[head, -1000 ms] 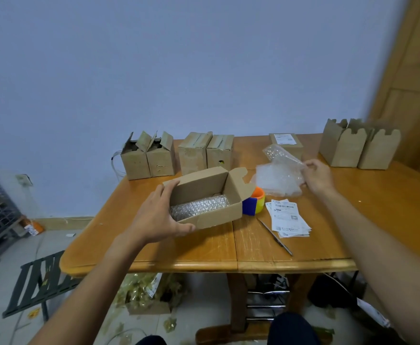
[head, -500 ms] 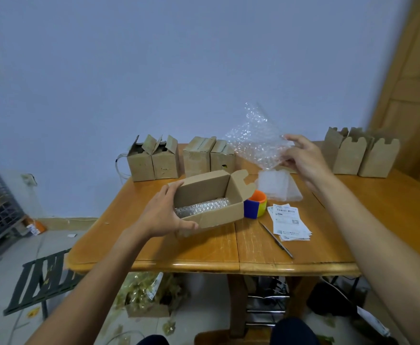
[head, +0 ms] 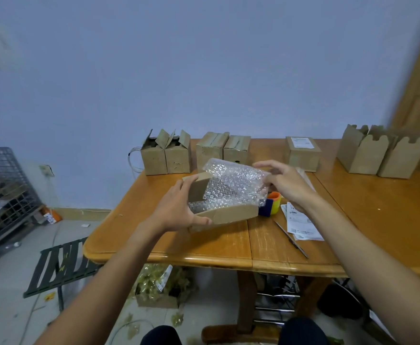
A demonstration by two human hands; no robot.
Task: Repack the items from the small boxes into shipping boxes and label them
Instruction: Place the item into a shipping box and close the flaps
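1. Evidently mid-job: at the far left of the wooden table (head: 378, 220), a pair of opened small boxes (head: 165, 155) stands with flaps up. Their contents cannot be seen.
2. The person's left hand (head: 176, 207) grips the left end of the open shipping box (head: 228, 215). The fingers curl round the end wall, the thumb lies along the near wall, and the box sits tilted at the table's near centre.
3. Behind it, a pair of closed small boxes (head: 222, 150) stands side by side, by all appearances yet to be unpacked.
4. A bubble wrap sheet (head: 233, 185) drapes over the box's mouth with its lower part dipping inside. More wrap lines the floor of the box, and no item shows inside.
5. Just right of the box, a colourful toy (head: 271, 204) sits on the table, apparently the next item to pack.
6. The right hand (head: 286, 185) holds the sheet's right edge, fingers loosely bent over it.
7. Near right, the shipping labels (head: 301, 222) lie in a stack beside a thin metal tool (head: 291, 239), neither in use.
8. Far right of centre, one labelled box (head: 302, 153) looks like the only finished parcel. Beyond it, the empty shipping boxes (head: 380, 153) stand open-topped, so most of the work seems to lie ahead.
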